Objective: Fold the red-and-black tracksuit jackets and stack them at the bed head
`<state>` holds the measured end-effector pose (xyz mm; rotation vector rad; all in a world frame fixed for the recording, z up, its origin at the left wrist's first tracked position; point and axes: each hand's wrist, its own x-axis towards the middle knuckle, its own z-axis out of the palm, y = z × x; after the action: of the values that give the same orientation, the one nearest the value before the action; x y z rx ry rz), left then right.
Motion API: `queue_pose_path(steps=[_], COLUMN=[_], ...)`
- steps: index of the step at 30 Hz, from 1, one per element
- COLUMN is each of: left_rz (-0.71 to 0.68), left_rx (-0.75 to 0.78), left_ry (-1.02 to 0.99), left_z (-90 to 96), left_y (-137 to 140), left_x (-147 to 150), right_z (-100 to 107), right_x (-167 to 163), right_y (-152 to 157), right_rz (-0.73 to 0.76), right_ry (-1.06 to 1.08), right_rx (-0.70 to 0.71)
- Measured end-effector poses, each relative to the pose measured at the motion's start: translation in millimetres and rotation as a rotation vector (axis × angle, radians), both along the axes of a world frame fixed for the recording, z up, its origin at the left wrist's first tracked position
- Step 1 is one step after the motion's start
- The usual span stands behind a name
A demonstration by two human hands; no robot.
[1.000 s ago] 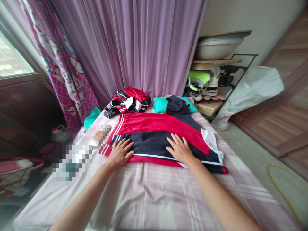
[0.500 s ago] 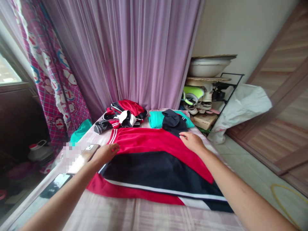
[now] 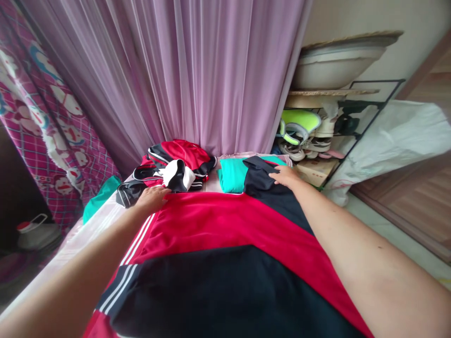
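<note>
A red and navy track jacket (image 3: 218, 216) with white stripes lies spread flat before me. At the far end of its striped hem, my left hand (image 3: 153, 198) is closed over the corner, fingertips bent down on the cloth. My right hand (image 3: 284, 176) pinches the edge of the jacket's dark folded part (image 3: 259, 176) at the far right. Beneath that dark part, a folded teal garment (image 3: 230, 176) shows partly. Just beyond my left hand sits a crumpled heap of red, black and white clothing (image 3: 183, 157).
The bed (image 3: 105, 227) ends at a purple curtain (image 3: 218, 84). To the right stands a rack (image 3: 382, 112) with shoes and a white basin (image 3: 338, 65), beside a white plastic bag (image 3: 405, 129). Teal cloth (image 3: 102, 197) lies at the left edge, near a jug (image 3: 37, 232).
My view has moved closer to the jacket. Both hands have reached farther forward, the left to the hem's far corner, the right onto the dark folded part. The phones have left view.
</note>
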<state>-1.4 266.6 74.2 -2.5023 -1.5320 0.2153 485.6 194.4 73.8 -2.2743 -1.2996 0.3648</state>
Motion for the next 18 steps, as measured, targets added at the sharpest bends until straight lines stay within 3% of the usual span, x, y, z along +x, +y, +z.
queue_pose_path(steps=[3,7,11,13,15,18], left_rz=[-0.055,-0.108,-0.171,-0.188,-0.179,-0.141], left_rx=[0.031,0.089,0.126,0.107,0.052,-0.047], left_ry=[0.021,-0.048,-0.114,-0.144,-0.144,-0.12], left_z=[5.0,20.9,27.8,22.8,13.7,-0.1], left_y=[0.3,-19.3,-59.7,-83.9,-106.1,-126.7], left_x=[0.1,-8.3,-29.7,-40.8,-48.9,-55.1], right_z=[13.8,48.2,64.9,59.5,46.8,25.3], right_x=[-2.6,-14.2,-26.5,-32.1,-37.7,-46.7], right_y=[-11.2,-54.1,-125.6,-165.9,-202.9,-239.8], right_rz=[0.0,0.042,0.298,0.464,0.595,0.596], right_ry=[-0.102,-0.009,0.162,0.262,0.326,0.302], right_rx=[0.016,0.155,0.21,0.124,-0.049,-0.309])
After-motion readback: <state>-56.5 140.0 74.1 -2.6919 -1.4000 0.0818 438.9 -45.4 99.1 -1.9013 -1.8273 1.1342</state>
